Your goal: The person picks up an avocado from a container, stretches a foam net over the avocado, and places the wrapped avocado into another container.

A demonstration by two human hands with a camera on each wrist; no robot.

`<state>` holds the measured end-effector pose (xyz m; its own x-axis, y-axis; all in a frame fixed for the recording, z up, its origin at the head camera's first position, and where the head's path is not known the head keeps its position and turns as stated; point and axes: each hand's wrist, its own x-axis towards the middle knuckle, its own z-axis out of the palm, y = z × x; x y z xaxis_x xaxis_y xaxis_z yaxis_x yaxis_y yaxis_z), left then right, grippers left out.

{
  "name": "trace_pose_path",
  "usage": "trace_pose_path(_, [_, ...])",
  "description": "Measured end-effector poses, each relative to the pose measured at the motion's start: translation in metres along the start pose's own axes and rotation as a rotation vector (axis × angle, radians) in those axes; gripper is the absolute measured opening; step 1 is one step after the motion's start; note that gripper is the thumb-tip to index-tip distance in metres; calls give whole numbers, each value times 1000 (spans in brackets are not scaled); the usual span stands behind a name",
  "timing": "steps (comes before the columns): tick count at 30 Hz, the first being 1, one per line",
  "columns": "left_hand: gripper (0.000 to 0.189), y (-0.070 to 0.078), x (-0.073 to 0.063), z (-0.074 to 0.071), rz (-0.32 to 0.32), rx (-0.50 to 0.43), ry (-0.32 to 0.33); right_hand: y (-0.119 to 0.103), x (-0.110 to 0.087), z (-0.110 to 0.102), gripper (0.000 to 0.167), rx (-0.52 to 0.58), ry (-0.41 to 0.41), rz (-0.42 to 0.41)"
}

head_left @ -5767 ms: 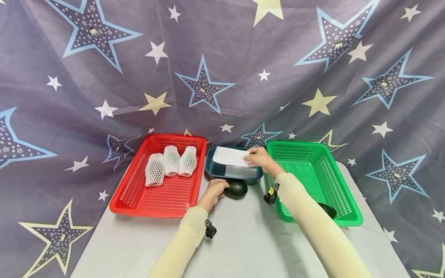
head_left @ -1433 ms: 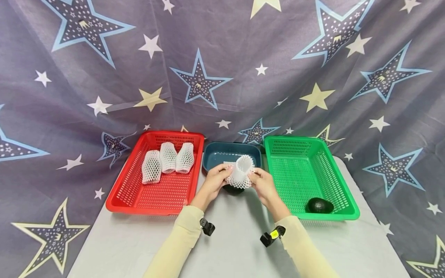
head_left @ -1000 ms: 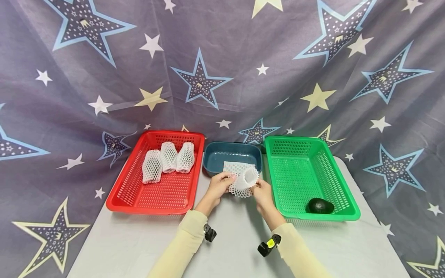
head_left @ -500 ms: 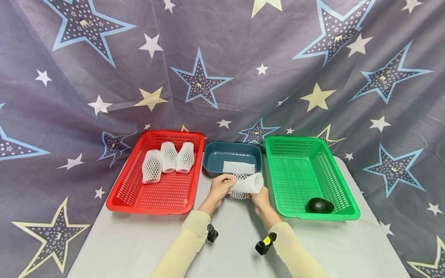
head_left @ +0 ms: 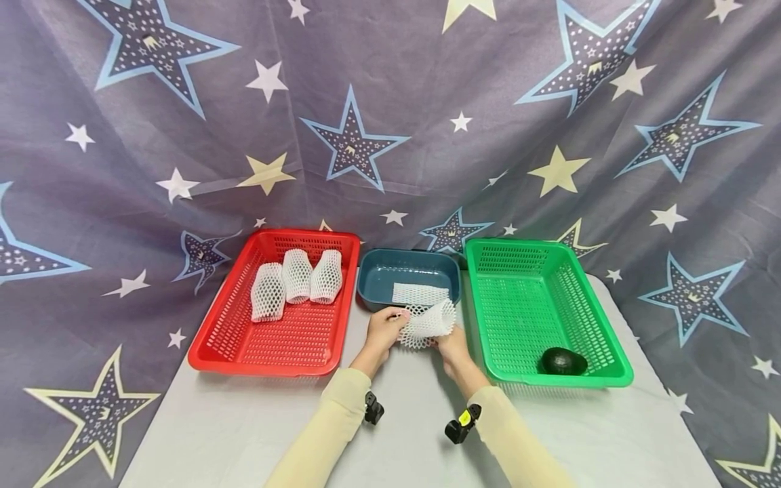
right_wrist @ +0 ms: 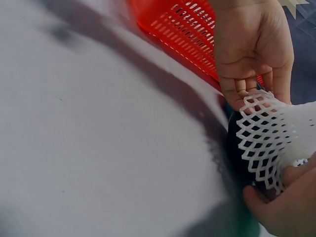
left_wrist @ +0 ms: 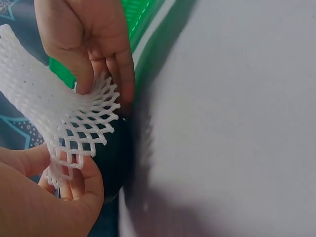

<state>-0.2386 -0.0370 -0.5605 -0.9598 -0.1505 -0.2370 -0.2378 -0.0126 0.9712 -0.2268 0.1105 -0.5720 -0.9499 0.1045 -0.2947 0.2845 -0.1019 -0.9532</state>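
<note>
A white foam net sleeve (head_left: pixel 434 321) is stretched between both hands, its near end flared wide and its tube tilted up to the right. My left hand (head_left: pixel 383 332) pinches the flared mesh edge on one side, thumb against fingers. On the other side my right hand (head_left: pixel 453 347) pinches the rim, its thumb at the mesh in the left wrist view. Right behind the flared mesh, a dark avocado (left_wrist: pixel 117 160) shows in the left wrist view. The net and hands hide it in the head view.
A dark blue tub (head_left: pixel 390 261) holds another flat net sleeve (head_left: pixel 419 293). Left stands a red basket (head_left: pixel 293 352) with three netted pieces (head_left: pixel 296 276). The green basket (head_left: pixel 518 318) on the right holds an avocado (head_left: pixel 563 361).
The right hand took the net sleeve from the tub, and the left hand left the avocado on the table. Both hands then flared the sleeve, lowered it and turned its tube rightward.
</note>
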Motion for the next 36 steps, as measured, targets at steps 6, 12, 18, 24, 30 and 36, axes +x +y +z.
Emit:
trace_pose_path(6, [21,-4,1,-3,-12,-16,24,2,-1,2,47,23,-43,-2])
trace_pose_path(12, [20,-7,5,-6,-16,-12,61,8,2,5,42,60,-43,-4])
trace_pose_path(18, [18,-6,6,-8,-34,-20,103,13,7,9,41,102,-17,-3])
trace_pose_path(24, [18,-4,6,-8,-51,-18,152,12,7,11,37,73,25,35])
trace_pose_path(30, [18,-2,6,-9,-39,23,212,9,7,14,17,78,51,39])
trace_pose_path(36, [21,-3,5,-10,-42,1,203,2,3,14,10,64,88,7])
